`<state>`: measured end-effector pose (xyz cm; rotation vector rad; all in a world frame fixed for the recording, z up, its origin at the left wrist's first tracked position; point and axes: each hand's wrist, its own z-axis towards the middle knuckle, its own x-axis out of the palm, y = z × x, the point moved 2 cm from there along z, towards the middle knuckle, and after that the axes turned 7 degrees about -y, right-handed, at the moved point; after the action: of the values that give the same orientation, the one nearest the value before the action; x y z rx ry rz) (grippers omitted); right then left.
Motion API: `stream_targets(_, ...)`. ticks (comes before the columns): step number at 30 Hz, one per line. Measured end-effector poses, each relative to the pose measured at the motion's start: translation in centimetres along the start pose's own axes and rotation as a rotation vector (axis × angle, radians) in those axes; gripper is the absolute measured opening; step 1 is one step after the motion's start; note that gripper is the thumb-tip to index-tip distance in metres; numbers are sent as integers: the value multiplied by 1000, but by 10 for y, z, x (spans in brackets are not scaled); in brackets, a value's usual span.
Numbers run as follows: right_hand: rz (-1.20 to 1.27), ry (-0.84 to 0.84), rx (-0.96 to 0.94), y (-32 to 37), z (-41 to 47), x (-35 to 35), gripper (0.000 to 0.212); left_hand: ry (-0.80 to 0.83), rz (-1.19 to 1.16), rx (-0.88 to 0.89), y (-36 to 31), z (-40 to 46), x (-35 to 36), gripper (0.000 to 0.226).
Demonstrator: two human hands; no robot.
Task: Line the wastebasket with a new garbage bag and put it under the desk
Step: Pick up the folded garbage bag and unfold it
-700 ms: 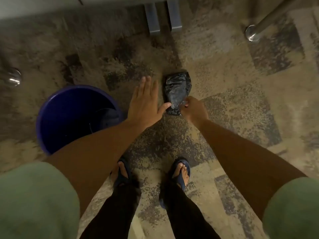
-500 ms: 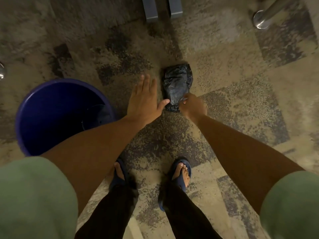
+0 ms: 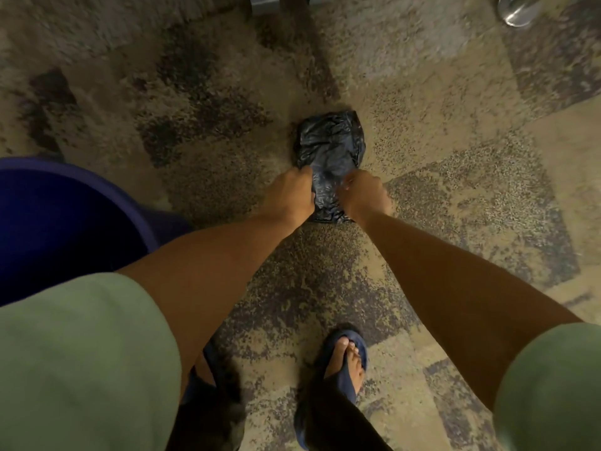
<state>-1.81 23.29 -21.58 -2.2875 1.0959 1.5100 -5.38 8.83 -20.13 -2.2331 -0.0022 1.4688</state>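
A folded black garbage bag lies on the patterned carpet in the middle of the head view. My left hand is closed on the bag's near left edge. My right hand is closed on its near right edge. The two hands sit side by side with a strip of the bag between them. The blue wastebasket stands at the left edge, partly hidden behind my left arm and green sleeve. Its inside is dark.
A shiny metal furniture foot is at the top right. Grey furniture legs show at the top edge. My feet in blue sandals stand on the carpet below the bag.
My left hand was open and flat beside the bag; it has now closed on the bag's near edge. The view has shifted, so the wastebasket sits further left.
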Motion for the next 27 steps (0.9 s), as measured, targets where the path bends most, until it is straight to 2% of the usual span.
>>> stream_targets(4,-66,-31,-70,-6,14,21,32,0,-38,-58,3,23,28,48)
stream_targets(8,-124,-75,-94,-8,23,41,38,5,31,15,4,40,51,59)
stream_targets(14,-134,-120,-92,-10,38,59,14,-22,-8,-15,10,49,77,26)
stream_targets(16,-108,-133,-67,-9,41,57,15,-53,-39,-36,13,49,77,18)
stream_targets(22,-53,-171,-99,-5,29,41,16,-141,-74,-51,14,37,55,16)
stream_targets(27,44,-169,-160,-3,2,16,18,-200,-29,33,7,17,24,20)
